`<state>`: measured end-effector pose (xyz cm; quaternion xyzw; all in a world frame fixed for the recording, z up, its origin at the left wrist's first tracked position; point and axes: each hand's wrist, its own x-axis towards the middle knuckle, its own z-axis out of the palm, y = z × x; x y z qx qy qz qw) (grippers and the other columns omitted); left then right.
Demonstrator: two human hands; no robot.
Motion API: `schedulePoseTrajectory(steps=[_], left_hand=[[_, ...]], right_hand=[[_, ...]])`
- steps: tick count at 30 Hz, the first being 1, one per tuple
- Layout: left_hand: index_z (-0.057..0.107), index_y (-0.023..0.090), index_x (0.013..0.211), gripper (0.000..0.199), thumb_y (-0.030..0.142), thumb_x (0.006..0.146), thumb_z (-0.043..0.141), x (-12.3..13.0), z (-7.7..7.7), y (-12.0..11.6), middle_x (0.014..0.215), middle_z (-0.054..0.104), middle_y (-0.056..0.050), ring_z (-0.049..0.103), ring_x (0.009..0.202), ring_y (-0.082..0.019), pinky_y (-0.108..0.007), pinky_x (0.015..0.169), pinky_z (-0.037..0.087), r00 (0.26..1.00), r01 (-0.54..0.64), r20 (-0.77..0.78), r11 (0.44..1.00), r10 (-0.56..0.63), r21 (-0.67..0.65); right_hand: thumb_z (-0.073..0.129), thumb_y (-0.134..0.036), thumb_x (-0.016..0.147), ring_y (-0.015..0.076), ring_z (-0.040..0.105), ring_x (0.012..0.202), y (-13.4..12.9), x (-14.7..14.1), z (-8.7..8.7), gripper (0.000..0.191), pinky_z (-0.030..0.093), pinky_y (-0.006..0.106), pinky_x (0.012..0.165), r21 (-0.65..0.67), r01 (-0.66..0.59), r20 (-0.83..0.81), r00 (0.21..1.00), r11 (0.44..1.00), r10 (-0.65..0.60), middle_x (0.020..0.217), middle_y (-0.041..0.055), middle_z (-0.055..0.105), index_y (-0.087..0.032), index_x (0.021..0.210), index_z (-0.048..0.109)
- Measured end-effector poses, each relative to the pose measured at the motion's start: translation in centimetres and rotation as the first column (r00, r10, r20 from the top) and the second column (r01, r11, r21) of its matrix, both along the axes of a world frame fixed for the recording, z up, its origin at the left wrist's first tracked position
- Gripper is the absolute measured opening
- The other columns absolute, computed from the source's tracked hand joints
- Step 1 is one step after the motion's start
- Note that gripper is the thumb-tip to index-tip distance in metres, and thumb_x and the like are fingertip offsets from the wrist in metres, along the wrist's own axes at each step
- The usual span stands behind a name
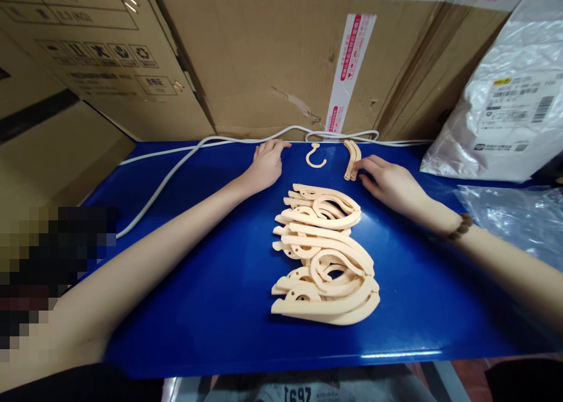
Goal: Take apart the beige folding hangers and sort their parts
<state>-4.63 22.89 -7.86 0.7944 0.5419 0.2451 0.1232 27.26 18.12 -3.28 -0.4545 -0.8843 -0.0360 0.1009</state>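
Observation:
A pile of several beige folding hangers (pixel 328 255) lies on the blue table (pixel 206 285) between my forearms. Behind the pile, a loose beige hook (pixel 315 157) rests flat, apart from both hands. To its right are curved beige hanger arms (pixel 352 160), side by side. My right hand (pixel 382 179) touches their lower right edge with its fingertips, thumb apart from the fingers. My left hand (pixel 267 163) rests palm down left of the hook, its fingers spread a little and nothing in it.
A white cable (pixel 176 173) runs along the table's back and left side. Cardboard boxes (pixel 272 62) stand behind. At the right are a white plastic parcel (pixel 497 109) and a clear plastic bag (pixel 505 214).

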Motion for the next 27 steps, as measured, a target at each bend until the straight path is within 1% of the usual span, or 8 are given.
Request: schedulePoseTrajectory(steps=[5, 8, 11, 13, 15, 17, 24, 27], left_hand=[[0.051, 0.018, 0.139, 0.049, 0.015, 0.091, 0.041, 0.5, 1.8, -1.7, 0.151, 0.049, -0.013, 0.037, 0.147, -0.028, -0.053, 0.126, 0.023, 0.997, 0.057, 0.041, 0.998, -0.058, 0.029], [0.056, 0.02, 0.135, 0.04, 0.03, 0.097, 0.045, 1.1, 4.0, -3.0, 0.147, 0.055, -0.009, 0.047, 0.14, -0.022, -0.04, 0.121, 0.034, 0.976, 0.206, 0.077, 0.979, -0.205, -0.001], [0.061, 0.022, 0.13, 0.043, 0.044, 0.093, 0.056, 1.3, 6.0, -3.9, 0.138, 0.063, -0.008, 0.058, 0.127, -0.023, -0.035, 0.106, 0.046, 0.905, 0.42, 0.178, 0.88, -0.387, -0.22], [0.064, 0.021, 0.126, 0.047, 0.046, 0.086, 0.065, 1.3, 6.6, -4.0, 0.125, 0.07, -0.007, 0.064, 0.115, -0.023, -0.031, 0.096, 0.049, 0.872, 0.49, 0.209, 0.798, -0.444, -0.35], [0.067, 0.02, 0.121, 0.045, 0.041, 0.082, 0.068, 1.1, 6.7, -3.8, 0.111, 0.074, -0.007, 0.067, 0.104, -0.021, -0.029, 0.089, 0.05, 0.871, 0.491, 0.204, 0.775, -0.447, -0.399], [0.069, 0.018, 0.119, 0.042, 0.036, 0.081, 0.065, 1.0, 6.5, -3.5, 0.103, 0.074, -0.007, 0.068, 0.095, -0.02, -0.028, 0.082, 0.051, 0.886, 0.464, 0.204, 0.79, -0.416, -0.401], [0.072, 0.018, 0.104, 0.03, 0.036, 0.081, 0.068, 1.1, 6.6, -3.0, 0.108, 0.075, -0.006, 0.069, 0.098, -0.02, -0.029, 0.087, 0.052, 0.907, 0.417, 0.242, 0.818, -0.345, -0.396], [0.07, 0.018, 0.11, 0.029, 0.029, 0.083, 0.069, 1.6, 7.4, -3.2, 0.106, 0.076, -0.006, 0.071, 0.098, -0.02, -0.031, 0.086, 0.055, 0.889, 0.391, 0.405, 0.811, -0.212, -0.435]], right_hand=[[0.041, -0.018, 0.098, 0.0307, 0.065, 0.112, -0.8, -1.0, 1.2, 0.03, 0.054, 0.041, 0.084, 0.052, -0.026, -0.024, 0.999, 0.998, 0.028, 0.127, 0.0145, 0.066, -0.017, 0.119, 0.062], [0.043, -0.028, 0.102, 0.0293, 0.066, 0.106, -1.6, -2.2, 2.3, 0.027, 0.053, 0.04, 0.082, 0.035, -0.056, -0.086, 0.995, 0.998, 0.059, 0.116, 0.0128, 0.07, -0.018, 0.114, 0.065], [0.05, -0.047, 0.102, 0.0257, 0.068, 0.093, -2.4, -3.6, 2.9, 0.035, 0.051, 0.036, 0.078, -0.109, -0.114, -0.127, 0.987, 0.987, 0.1, 0.106, 0.0104, 0.072, -0.018, 0.114, 0.068], [0.052, -0.05, 0.101, 0.024, 0.067, 0.088, -2.7, -4.4, 2.9, 0.039, 0.049, 0.034, 0.074, -0.197, -0.142, -0.12, 0.986, 0.97, 0.12, 0.104, 0.0093, 0.073, -0.018, 0.114, 0.07], [0.052, -0.046, 0.101, 0.0227, 0.066, 0.086, -2.7, -4.9, 2.8, 0.036, 0.046, 0.033, 0.072, -0.234, -0.146, -0.109, 0.986, 0.961, 0.123, 0.103, 0.0081, 0.073, -0.019, 0.111, 0.073], [0.053, -0.04, 0.1, 0.0217, 0.065, 0.085, -2.4, -5.2, 2.7, 0.03, 0.045, 0.031, 0.071, -0.235, -0.13, -0.108, 0.988, 0.963, 0.107, 0.101, 0.0068, 0.073, -0.019, 0.106, 0.074], [0.05, -0.03, 0.098, 0.0188, 0.063, 0.077, -1.6, -5.7, 2.6, 0.026, 0.042, 0.029, 0.069, -0.264, -0.156, -0.192, 0.976, 0.952, 0.106, 0.095, 0.0072, 0.073, -0.017, 0.107, 0.071], [0.049, -0.03, 0.099, 0.0169, 0.057, 0.064, -1.7, -6.1, 3.3, 0.026, 0.039, 0.028, 0.063, -0.198, -0.142, -0.273, 0.958, 0.97, 0.084, 0.08, 0.004, 0.069, -0.017, 0.108, 0.069]])
